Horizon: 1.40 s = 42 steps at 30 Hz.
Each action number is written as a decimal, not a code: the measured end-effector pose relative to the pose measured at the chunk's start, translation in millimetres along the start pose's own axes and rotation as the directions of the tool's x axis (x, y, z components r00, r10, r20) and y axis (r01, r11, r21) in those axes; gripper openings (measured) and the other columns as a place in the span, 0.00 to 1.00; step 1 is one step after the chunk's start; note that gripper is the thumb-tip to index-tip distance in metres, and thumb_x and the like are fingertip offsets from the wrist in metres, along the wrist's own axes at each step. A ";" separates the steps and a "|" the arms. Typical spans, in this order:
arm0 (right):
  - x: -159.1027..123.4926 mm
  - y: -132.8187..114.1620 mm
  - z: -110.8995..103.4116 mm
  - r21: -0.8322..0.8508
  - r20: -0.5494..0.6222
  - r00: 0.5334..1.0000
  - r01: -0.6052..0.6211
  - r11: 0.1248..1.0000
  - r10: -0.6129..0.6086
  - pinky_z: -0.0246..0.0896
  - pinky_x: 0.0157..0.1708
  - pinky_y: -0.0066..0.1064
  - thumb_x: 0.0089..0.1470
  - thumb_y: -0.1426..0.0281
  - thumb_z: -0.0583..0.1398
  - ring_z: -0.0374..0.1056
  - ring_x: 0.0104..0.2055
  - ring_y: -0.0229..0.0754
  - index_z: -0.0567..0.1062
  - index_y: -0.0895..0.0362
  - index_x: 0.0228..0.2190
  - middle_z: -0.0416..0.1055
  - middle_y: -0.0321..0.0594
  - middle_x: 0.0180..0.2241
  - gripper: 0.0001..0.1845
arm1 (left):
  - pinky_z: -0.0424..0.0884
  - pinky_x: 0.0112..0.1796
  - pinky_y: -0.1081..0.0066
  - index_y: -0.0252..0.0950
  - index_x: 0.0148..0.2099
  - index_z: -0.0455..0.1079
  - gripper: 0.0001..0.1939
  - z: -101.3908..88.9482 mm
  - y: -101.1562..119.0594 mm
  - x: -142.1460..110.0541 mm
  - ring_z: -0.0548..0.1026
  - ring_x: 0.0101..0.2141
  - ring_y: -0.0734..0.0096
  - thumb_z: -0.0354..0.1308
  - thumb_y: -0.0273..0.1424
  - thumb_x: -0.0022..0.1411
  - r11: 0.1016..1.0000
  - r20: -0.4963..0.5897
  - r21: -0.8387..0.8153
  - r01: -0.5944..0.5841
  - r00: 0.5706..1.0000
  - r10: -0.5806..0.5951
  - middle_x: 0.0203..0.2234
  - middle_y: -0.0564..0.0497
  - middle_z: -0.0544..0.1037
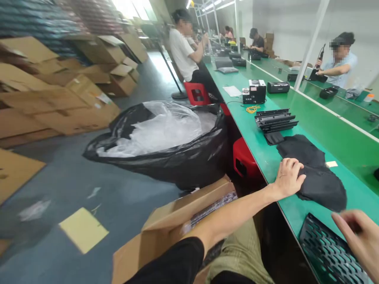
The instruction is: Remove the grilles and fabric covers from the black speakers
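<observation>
Plainly, little can be judged as finished: a pile of dark fabric pieces (314, 169) is spread on the green workbench (334, 130), and the left hand (288, 177) is laid flat on its near edge, fingers extended and pressing down, nothing being clasped. The right hand (359, 236) is seen only in part at the lower right corner, blurred, hovering just above a black perforated plastic panel (328, 252); its fingers seem loosely curled, but whether anything is pinched cannot be told. The fabric is judged to be unsorted, several pieces overlapping in a heap whose long axis runs along the bench, from the near edge away toward the far end, with the broader lobe nearest the wearer. The perforated panel is laid with its long axis slanting from the bench edge toward the lower right, its rounded corner pointing toward the fabric. Beyond the pile, a stack of black ribbed housings (275, 120) is set, apparently untouched, and further on a small black and white machine (254, 91). Beside the bench, a black bag of clear plastic film (166, 138) and an open cardboard box (177, 225) are placed on the floor. Other people are seated further along the line.
</observation>
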State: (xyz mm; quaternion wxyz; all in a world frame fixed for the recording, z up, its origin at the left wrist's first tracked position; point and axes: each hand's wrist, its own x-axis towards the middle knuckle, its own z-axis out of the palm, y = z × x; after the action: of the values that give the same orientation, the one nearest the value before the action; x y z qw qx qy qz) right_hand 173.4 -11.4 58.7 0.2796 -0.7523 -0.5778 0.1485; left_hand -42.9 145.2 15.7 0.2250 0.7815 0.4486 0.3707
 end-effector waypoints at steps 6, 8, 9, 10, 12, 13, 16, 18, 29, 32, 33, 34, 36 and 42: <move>91.6 -27.4 42.6 0.002 0.026 1.000 -0.002 1.000 0.002 0.54 0.32 0.43 0.46 0.40 0.59 0.65 0.29 0.54 0.77 0.47 0.26 0.73 0.42 0.26 0.25 | 0.67 0.64 0.43 0.35 0.58 0.72 0.17 10.8 -5.2 -0.8 0.67 0.62 0.44 0.62 0.33 0.69 0.999 0.016 0.022 0.037 0.999 -0.037 0.59 0.35 0.73; 86.6 -21.3 27.1 0.054 0.008 1.000 -0.025 0.998 0.025 0.57 0.34 0.44 0.46 0.39 0.57 0.66 0.29 0.54 0.79 0.47 0.28 0.73 0.41 0.25 0.27 | 0.67 0.64 0.43 0.34 0.57 0.73 0.17 9.9 -6.2 -0.4 0.67 0.63 0.43 0.62 0.32 0.68 0.999 0.012 -0.006 0.046 0.999 -0.046 0.60 0.34 0.73; 78.8 -17.5 14.6 0.087 0.003 0.999 -0.038 0.996 0.038 0.60 0.35 0.44 0.47 0.38 0.58 0.67 0.30 0.53 0.80 0.48 0.30 0.73 0.40 0.26 0.28 | 0.67 0.65 0.43 0.33 0.57 0.73 0.18 8.4 -5.2 0.0 0.67 0.63 0.42 0.63 0.32 0.67 0.998 0.006 -0.024 0.051 0.999 -0.051 0.60 0.33 0.73; 68.5 -13.7 0.9 0.116 0.005 0.999 -0.043 0.992 0.043 0.62 0.36 0.43 0.48 0.37 0.58 0.69 0.32 0.53 0.80 0.48 0.32 0.74 0.40 0.28 0.29 | 0.65 0.66 0.44 0.33 0.58 0.73 0.18 6.1 -2.6 0.3 0.66 0.64 0.43 0.63 0.31 0.67 0.998 -0.007 -0.036 0.056 0.998 -0.056 0.60 0.33 0.73; 43.3 -6.8 -24.0 0.265 0.049 0.996 -0.091 0.960 0.080 0.68 0.37 0.40 0.51 0.35 0.61 0.72 0.36 0.52 0.79 0.49 0.34 0.77 0.41 0.34 0.30 | 0.62 0.69 0.46 0.32 0.61 0.70 0.23 -0.6 7.4 -0.2 0.65 0.67 0.45 0.64 0.34 0.68 0.992 -0.058 -0.118 0.043 0.997 -0.050 0.63 0.32 0.71; 29.6 -3.9 -32.7 0.381 0.081 0.988 -0.154 0.912 0.133 0.71 0.36 0.38 0.51 0.36 0.64 0.73 0.38 0.51 0.78 0.49 0.35 0.79 0.42 0.38 0.30 | 0.60 0.70 0.48 0.33 0.64 0.68 0.27 -4.4 14.7 -1.3 0.64 0.68 0.47 0.65 0.37 0.68 0.975 -0.068 -0.220 0.024 0.997 -0.040 0.65 0.33 0.70; -8.3 0.7 -40.1 0.695 0.206 0.914 -0.387 0.606 0.349 0.72 0.26 0.33 0.44 0.43 0.75 0.72 0.32 0.48 0.80 0.49 0.40 0.80 0.45 0.42 0.29 | 0.69 0.64 0.52 0.36 0.70 0.64 0.40 -14.6 40.2 -7.8 0.73 0.61 0.52 0.67 0.51 0.65 0.718 0.168 -0.692 0.072 0.984 0.063 0.63 0.34 0.74; -26.8 -2.0 -35.1 0.768 0.308 0.850 -0.487 0.415 0.428 0.71 0.23 0.34 0.39 0.50 0.79 0.72 0.30 0.48 0.82 0.48 0.41 0.80 0.45 0.39 0.29 | 0.74 0.54 0.58 0.35 0.64 0.71 0.38 -18.4 54.6 -13.8 0.79 0.49 0.58 0.69 0.54 0.62 0.525 0.428 -0.805 0.278 0.884 0.189 0.51 0.38 0.81; -60.3 31.4 -23.0 0.354 0.195 0.900 -0.435 0.828 0.389 0.73 0.33 0.36 0.40 0.36 0.71 0.76 0.39 0.56 0.84 0.53 0.37 0.81 0.45 0.37 0.36 | 0.70 0.40 0.72 0.40 0.44 0.80 0.08 -27.1 81.1 -33.6 0.81 0.36 0.69 0.61 0.36 0.72 0.937 0.568 -0.339 -0.086 0.775 0.276 0.36 0.53 0.86; -69.2 47.5 -18.1 0.209 0.139 0.915 -0.400 0.892 0.378 0.67 0.30 0.35 0.45 0.36 0.65 0.74 0.37 0.53 0.84 0.50 0.33 0.80 0.40 0.33 0.32 | 0.70 0.36 0.69 0.40 0.49 0.79 0.11 -21.7 84.2 -44.1 0.84 0.39 0.62 0.59 0.39 0.75 0.946 0.608 -0.077 -0.314 0.738 0.294 0.38 0.51 0.87; -71.8 49.5 -17.0 0.161 0.131 0.919 -0.390 0.907 0.371 0.67 0.32 0.37 0.47 0.36 0.64 0.74 0.37 0.54 0.84 0.49 0.33 0.79 0.39 0.33 0.30 | 0.70 0.35 0.68 0.40 0.50 0.78 0.11 -19.9 84.6 -48.0 0.84 0.40 0.60 0.58 0.39 0.76 0.927 0.619 0.000 -0.376 0.728 0.295 0.39 0.50 0.87; -74.0 50.6 -16.5 0.113 0.120 0.921 -0.383 0.917 0.370 0.66 0.33 0.38 0.47 0.37 0.63 0.74 0.37 0.54 0.83 0.48 0.32 0.79 0.38 0.32 0.29 | 0.70 0.34 0.67 0.39 0.51 0.77 0.12 -18.8 84.6 -51.6 0.85 0.40 0.58 0.58 0.40 0.76 0.905 0.625 0.067 -0.421 0.725 0.291 0.41 0.49 0.86; -77.5 52.5 -18.6 0.028 0.083 0.923 -0.380 0.925 0.376 0.65 0.36 0.42 0.47 0.37 0.62 0.73 0.34 0.53 0.82 0.48 0.32 0.78 0.38 0.32 0.29 | 0.72 0.35 0.65 0.39 0.53 0.76 0.14 -19.6 83.5 -57.1 0.85 0.40 0.56 0.59 0.42 0.75 0.878 0.618 0.165 -0.450 0.740 0.263 0.44 0.48 0.85; -78.1 73.1 -36.3 -0.025 -0.034 0.913 -0.408 0.912 0.407 0.66 0.41 0.47 0.44 0.32 0.59 0.72 0.36 0.54 0.79 0.52 0.46 0.77 0.42 0.37 0.42 | 0.78 0.44 0.58 0.41 0.65 0.71 0.23 -35.1 73.0 -60.8 0.84 0.48 0.51 0.57 0.46 0.76 0.939 0.525 0.299 -0.170 0.851 -0.013 0.56 0.45 0.79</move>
State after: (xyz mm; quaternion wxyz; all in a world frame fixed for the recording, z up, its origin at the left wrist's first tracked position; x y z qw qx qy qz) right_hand 228.1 -107.7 36.7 0.2388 -0.8626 -0.4063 0.1838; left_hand -50.9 56.8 64.6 0.1861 0.8967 0.3947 0.0735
